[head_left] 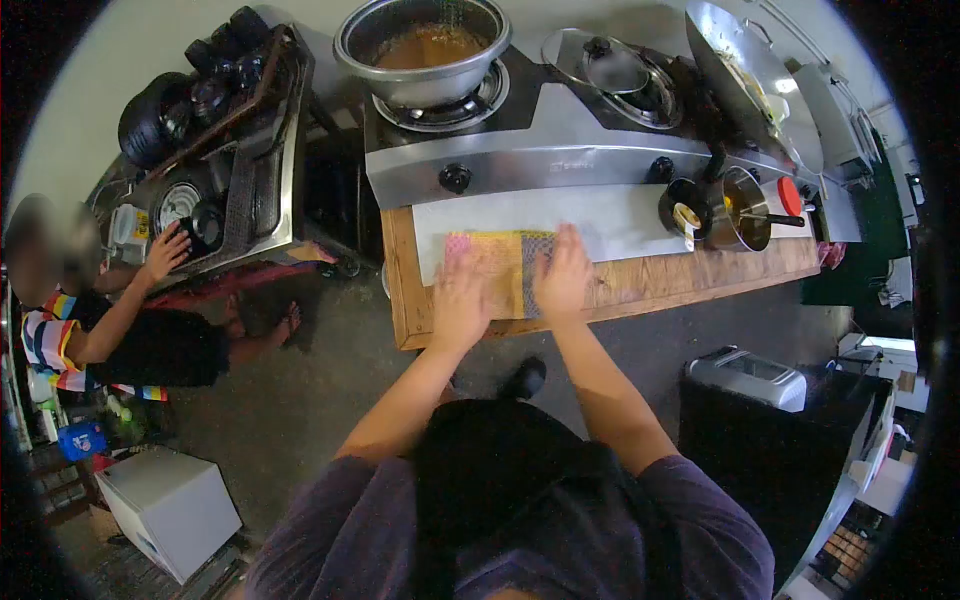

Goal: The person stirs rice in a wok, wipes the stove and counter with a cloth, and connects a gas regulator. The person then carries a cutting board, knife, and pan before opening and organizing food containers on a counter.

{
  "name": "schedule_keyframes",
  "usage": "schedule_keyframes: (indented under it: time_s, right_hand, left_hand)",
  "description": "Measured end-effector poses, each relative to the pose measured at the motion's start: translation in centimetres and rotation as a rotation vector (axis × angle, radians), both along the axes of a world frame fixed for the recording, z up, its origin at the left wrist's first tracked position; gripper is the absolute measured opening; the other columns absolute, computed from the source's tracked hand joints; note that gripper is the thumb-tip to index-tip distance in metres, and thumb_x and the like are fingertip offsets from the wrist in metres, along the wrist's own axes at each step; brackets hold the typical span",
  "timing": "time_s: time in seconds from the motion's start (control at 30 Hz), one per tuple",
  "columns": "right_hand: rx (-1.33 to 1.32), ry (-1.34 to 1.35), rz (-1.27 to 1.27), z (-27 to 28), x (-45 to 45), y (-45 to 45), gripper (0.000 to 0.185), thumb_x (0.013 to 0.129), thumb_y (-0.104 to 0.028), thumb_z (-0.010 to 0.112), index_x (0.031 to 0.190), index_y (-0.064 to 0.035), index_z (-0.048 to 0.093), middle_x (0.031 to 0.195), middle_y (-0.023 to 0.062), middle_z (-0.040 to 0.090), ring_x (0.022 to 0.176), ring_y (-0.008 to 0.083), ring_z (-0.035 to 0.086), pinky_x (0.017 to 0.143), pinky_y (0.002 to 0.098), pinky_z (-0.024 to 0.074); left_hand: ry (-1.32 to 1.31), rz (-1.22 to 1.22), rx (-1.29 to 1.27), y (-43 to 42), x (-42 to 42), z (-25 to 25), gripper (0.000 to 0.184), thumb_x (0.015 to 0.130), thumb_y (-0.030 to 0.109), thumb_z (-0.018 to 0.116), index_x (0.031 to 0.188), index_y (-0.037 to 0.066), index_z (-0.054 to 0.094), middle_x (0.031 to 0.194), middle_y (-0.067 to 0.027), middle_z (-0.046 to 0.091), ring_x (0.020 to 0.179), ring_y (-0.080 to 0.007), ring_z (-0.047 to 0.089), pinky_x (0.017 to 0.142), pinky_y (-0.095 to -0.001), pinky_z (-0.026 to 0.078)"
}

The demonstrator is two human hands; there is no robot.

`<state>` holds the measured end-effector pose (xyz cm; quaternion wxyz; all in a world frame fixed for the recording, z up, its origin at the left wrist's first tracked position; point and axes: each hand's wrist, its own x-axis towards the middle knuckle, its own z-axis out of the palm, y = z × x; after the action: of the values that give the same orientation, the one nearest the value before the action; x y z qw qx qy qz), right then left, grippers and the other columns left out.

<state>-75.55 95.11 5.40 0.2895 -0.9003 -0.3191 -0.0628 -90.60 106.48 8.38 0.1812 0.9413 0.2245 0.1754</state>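
Observation:
A folded cloth (508, 262) in pink, yellow and grey patches lies on the white sheet over the wooden counter. My left hand (461, 298) rests flat on its left part, fingers stretched forward and a little blurred. On the grey right edge of the cloth lies my right hand (564, 278), also flat with the fingers extended. Neither hand is seen closed around anything. The white sheet (620, 215) runs along the counter in front of the stove.
Behind the counter a gas stove (560, 150) carries a large metal pot (425, 75), a glass lid (600, 62) and a wok (745, 70). At right stand a saucepan (740, 225) and a dark cup (686, 210). Another person (110, 320) works at the sink on the left.

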Motion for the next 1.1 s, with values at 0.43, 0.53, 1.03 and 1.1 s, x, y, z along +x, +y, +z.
schedule_keyframes:
  time_s: [0.43, 0.53, 1.03, 1.1]
  right_hand:
    - [-0.360, -0.026, 0.302, -1.0, 0.4, -2.1, 0.062, 0.090, -0.038, 0.050, 0.146, -0.0231, 0.029, 0.153, 0.0006, 0.027, 0.140, 0.0230, 0.025, 0.109, 0.0645, 0.0166]
    - [-0.399, -0.004, 0.247, -0.1, 0.3, -3.1, 0.063, 0.089, -0.036, 0.053, 0.146, -0.0180, 0.030, 0.152, 0.0038, 0.028, 0.141, 0.0248, 0.023, 0.107, 0.0663, 0.0172]
    - [-0.279, -0.046, 0.845, -1.0, -10.2, -6.8, 0.048, 0.086, -0.015, 0.051, 0.133, -0.0126, 0.044, 0.138, 0.0179, 0.039, 0.136, 0.0362, 0.028, 0.108, 0.0649, 0.0197]
    - [-0.293, -0.040, 0.834, -1.8, -10.2, -5.7, 0.043, 0.087, -0.015, 0.048, 0.130, -0.0147, 0.047, 0.138, 0.0171, 0.039, 0.135, 0.0349, 0.029, 0.108, 0.0650, 0.0193]
  left_hand:
    - [0.198, 0.302, 0.039, 0.0, 2.5, -4.8, 0.060, 0.089, 0.036, 0.049, 0.145, 0.020, 0.035, 0.153, -0.0023, 0.028, 0.143, -0.0319, 0.019, 0.111, -0.0619, 0.009]
    - [0.208, 0.342, 0.049, 0.4, 2.2, -5.7, 0.060, 0.091, 0.035, 0.048, 0.147, 0.020, 0.031, 0.155, -0.0020, 0.023, 0.143, -0.0316, 0.016, 0.112, -0.0609, 0.008]
    - [0.340, 0.617, -0.032, -7.2, -5.7, -2.2, 0.062, 0.084, 0.024, 0.057, 0.137, -0.003, 0.039, 0.150, -0.0192, 0.025, 0.143, -0.0375, 0.012, 0.111, -0.0621, 0.010]
    - [0.371, 0.576, 0.024, -7.1, -6.5, -2.3, 0.059, 0.084, 0.022, 0.056, 0.135, -0.003, 0.042, 0.149, -0.0191, 0.027, 0.143, -0.0381, 0.013, 0.110, -0.0627, 0.011]
